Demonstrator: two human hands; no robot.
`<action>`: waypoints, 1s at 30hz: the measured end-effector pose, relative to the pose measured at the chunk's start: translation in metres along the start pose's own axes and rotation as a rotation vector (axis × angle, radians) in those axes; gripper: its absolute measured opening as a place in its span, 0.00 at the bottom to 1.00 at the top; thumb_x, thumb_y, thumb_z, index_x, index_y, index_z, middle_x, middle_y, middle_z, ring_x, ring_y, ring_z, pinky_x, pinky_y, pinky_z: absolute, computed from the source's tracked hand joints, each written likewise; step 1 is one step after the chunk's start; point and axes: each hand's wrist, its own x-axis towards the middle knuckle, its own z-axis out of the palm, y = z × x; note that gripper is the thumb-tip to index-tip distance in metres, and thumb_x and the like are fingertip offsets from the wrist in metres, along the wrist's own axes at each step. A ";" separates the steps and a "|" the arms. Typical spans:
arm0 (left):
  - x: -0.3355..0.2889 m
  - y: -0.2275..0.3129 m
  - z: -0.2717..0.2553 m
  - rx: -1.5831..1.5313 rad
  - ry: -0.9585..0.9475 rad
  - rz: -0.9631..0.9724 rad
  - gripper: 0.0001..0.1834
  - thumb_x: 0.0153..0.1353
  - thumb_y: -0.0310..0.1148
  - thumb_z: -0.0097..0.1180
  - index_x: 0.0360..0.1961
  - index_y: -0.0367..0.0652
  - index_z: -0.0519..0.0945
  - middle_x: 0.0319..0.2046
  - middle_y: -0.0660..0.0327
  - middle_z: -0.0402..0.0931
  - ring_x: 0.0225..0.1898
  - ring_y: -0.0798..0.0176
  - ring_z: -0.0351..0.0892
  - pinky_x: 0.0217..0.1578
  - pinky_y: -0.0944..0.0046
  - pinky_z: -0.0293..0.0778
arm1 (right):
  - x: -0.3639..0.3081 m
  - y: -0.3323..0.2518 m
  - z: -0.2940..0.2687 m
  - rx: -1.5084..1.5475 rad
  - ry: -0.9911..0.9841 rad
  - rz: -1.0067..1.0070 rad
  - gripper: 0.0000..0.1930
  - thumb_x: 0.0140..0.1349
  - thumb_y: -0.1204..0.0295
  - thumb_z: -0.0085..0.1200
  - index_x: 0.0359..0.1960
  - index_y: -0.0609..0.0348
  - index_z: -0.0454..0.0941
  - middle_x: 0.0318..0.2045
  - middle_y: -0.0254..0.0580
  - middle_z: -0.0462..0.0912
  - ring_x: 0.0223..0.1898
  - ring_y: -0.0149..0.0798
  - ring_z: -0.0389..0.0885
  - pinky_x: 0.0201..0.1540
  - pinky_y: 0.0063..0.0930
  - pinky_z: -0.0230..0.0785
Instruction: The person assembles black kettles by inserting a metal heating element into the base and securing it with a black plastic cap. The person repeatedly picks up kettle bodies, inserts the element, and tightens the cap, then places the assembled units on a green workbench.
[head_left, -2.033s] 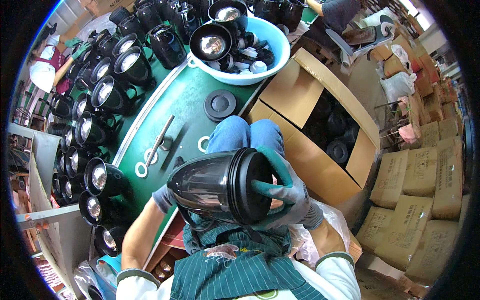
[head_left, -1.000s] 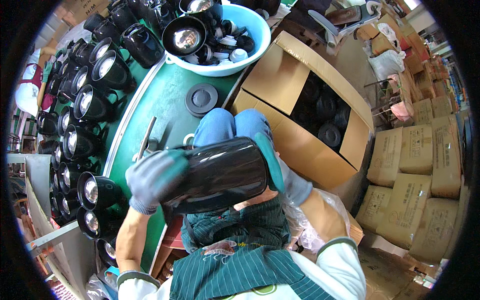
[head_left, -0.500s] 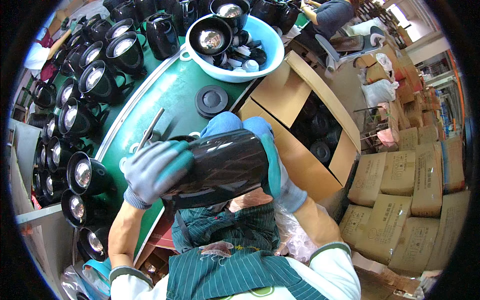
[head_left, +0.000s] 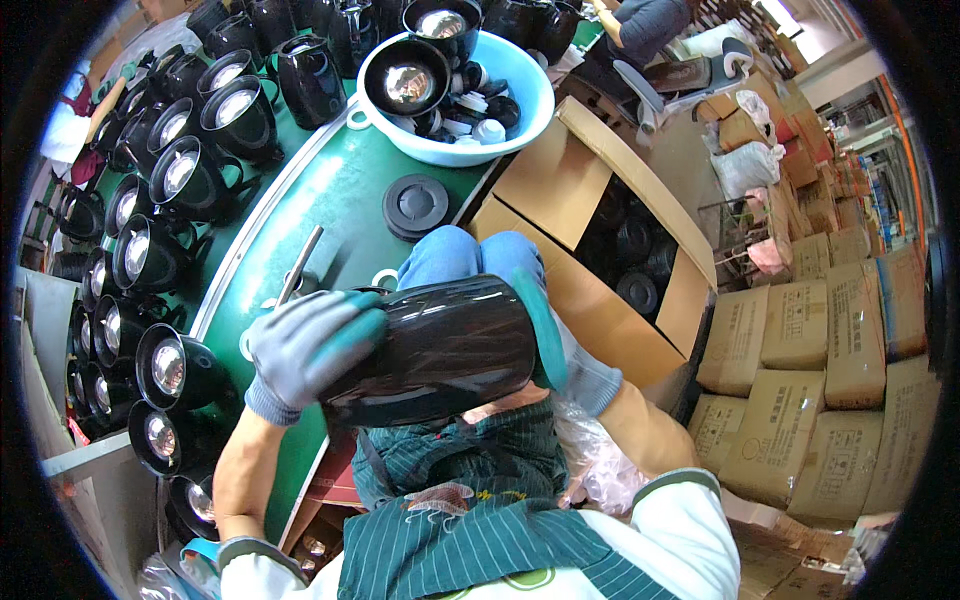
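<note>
1. Here, closest in: striped green apron (head_left: 500, 572), then a glossy black jug (head_left: 455, 350) lying sideways above the lap, between the hands. Both its ends covered by gloves; underside out of sight.
2. Left hand (head_left: 315, 345): gray-and-teal glove, motion-blurred, fingers closed over the jug's left end. What sits beneath the palm is hidden.
3. Right hand (head_left: 558, 355): matching glove, cupped snugly against the jug's right end. Far-side fingers can't be made out.
4. Green tabletop (head_left: 345, 195): metal rod (head_left: 302, 258), lower end masked by left glove; round black lid (head_left: 416, 205) lying flat farther along.
5. Open carton (head_left: 555, 190), right of the knees: round black parts (head_left: 637, 292) in deep shadow, count unclear.
6. Light-blue basin (head_left: 450, 152): small black and white pieces, heaped, partly covered by two shiny-lined black vessels (head_left: 408, 82).
7. Upper left edge: co-worker (head_left: 65, 130), cut off by the dark rim.
</note>
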 end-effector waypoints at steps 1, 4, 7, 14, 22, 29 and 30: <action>-0.002 -0.002 0.006 -0.206 0.130 -0.178 0.17 0.57 0.31 0.66 0.48 0.40 0.87 0.42 0.54 0.87 0.44 0.54 0.89 0.47 0.58 0.85 | -0.004 0.002 -0.002 -0.074 -0.017 -0.018 0.49 0.61 0.59 0.66 0.78 0.58 0.49 0.74 0.50 0.61 0.74 0.48 0.63 0.73 0.45 0.59; -0.031 -0.012 0.047 -0.874 0.103 -0.844 0.32 0.53 0.39 0.76 0.57 0.36 0.82 0.52 0.50 0.85 0.51 0.53 0.85 0.58 0.52 0.78 | -0.012 0.007 -0.004 -0.245 0.001 -0.105 0.46 0.65 0.60 0.60 0.78 0.59 0.48 0.75 0.50 0.58 0.75 0.48 0.61 0.74 0.44 0.56; -0.067 0.001 0.101 -1.702 0.081 -1.032 0.49 0.64 0.69 0.52 0.70 0.36 0.70 0.68 0.44 0.69 0.66 0.45 0.71 0.67 0.43 0.69 | -0.023 0.014 -0.005 -0.304 0.050 -0.164 0.42 0.69 0.61 0.55 0.79 0.61 0.47 0.77 0.51 0.56 0.76 0.48 0.59 0.76 0.42 0.53; 0.002 0.000 0.032 -0.413 0.116 -0.571 0.23 0.54 0.30 0.71 0.51 0.32 0.85 0.47 0.52 0.88 0.47 0.55 0.89 0.53 0.59 0.81 | -0.015 0.055 0.005 -0.066 0.285 -0.428 0.35 0.79 0.62 0.42 0.79 0.65 0.45 0.79 0.52 0.50 0.78 0.48 0.54 0.80 0.38 0.46; 0.056 0.072 0.067 -0.319 0.325 -0.337 0.23 0.55 0.31 0.69 0.53 0.37 0.83 0.47 0.47 0.86 0.49 0.47 0.88 0.53 0.54 0.80 | -0.020 -0.048 -0.047 0.211 0.399 -0.253 0.30 0.77 0.55 0.48 0.70 0.66 0.67 0.65 0.50 0.75 0.66 0.43 0.74 0.73 0.36 0.62; -0.052 0.039 0.093 0.004 -0.066 -0.471 0.37 0.51 0.38 0.66 0.65 0.43 0.74 0.62 0.42 0.71 0.63 0.39 0.71 0.65 0.41 0.67 | -0.008 -0.086 -0.016 -0.926 0.007 -0.469 0.44 0.44 0.54 0.76 0.65 0.57 0.75 0.61 0.52 0.79 0.62 0.54 0.79 0.67 0.46 0.69; -0.065 0.021 0.101 0.231 -0.066 -0.746 0.38 0.56 0.41 0.66 0.67 0.42 0.71 0.64 0.39 0.69 0.64 0.37 0.69 0.65 0.41 0.66 | -0.007 -0.067 -0.005 -0.983 0.002 -0.463 0.43 0.45 0.53 0.75 0.65 0.55 0.76 0.61 0.53 0.79 0.63 0.57 0.77 0.68 0.47 0.68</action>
